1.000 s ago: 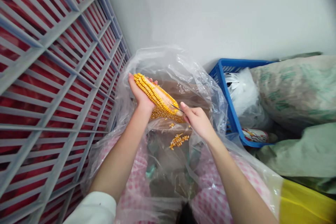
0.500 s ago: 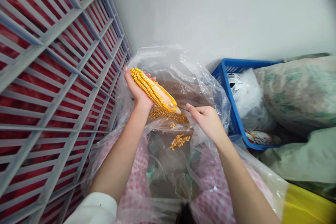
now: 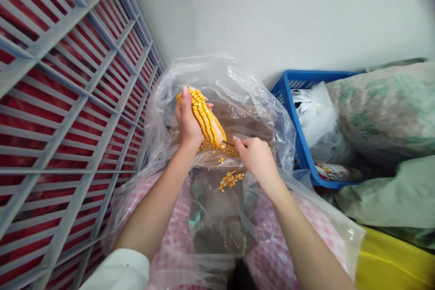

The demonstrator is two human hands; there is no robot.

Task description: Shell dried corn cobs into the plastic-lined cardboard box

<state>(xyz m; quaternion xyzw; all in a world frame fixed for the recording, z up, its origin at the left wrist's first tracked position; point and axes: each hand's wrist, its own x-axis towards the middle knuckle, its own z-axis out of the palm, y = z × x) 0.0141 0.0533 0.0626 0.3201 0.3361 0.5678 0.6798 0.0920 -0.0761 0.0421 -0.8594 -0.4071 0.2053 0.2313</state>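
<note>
My left hand (image 3: 189, 124) is wrapped round an ear of corn (image 3: 205, 122), thumb over its upper end. The ear tilts down to the right; yellow kernels cover the near side, and a bare pale strip of cob shows along the far side. In my closed right hand (image 3: 258, 159) is a thin dark metal pick (image 3: 229, 143), mostly hidden by the fingers. Its tip meets the ear's lower end. Beneath, loose kernels (image 3: 231, 180) lie on a clear plastic sheet (image 3: 159, 99), with a larger kernel pile (image 3: 234, 150) behind them.
A grey slatted crate (image 3: 73, 99) with red showing through stands close on the left. At right, a blue basket (image 3: 304, 145) holds white plastic bags, a can (image 3: 332, 171) and a stuffed sack (image 3: 387, 108). A white wall (image 3: 251, 13) rises behind. Yellow material (image 3: 394, 258) lies at lower right.
My left hand has turned the ear, so more kernel rows face me and less bare cob shows; the thumb now lies over it. My right hand has moved slightly left with the pick.
</note>
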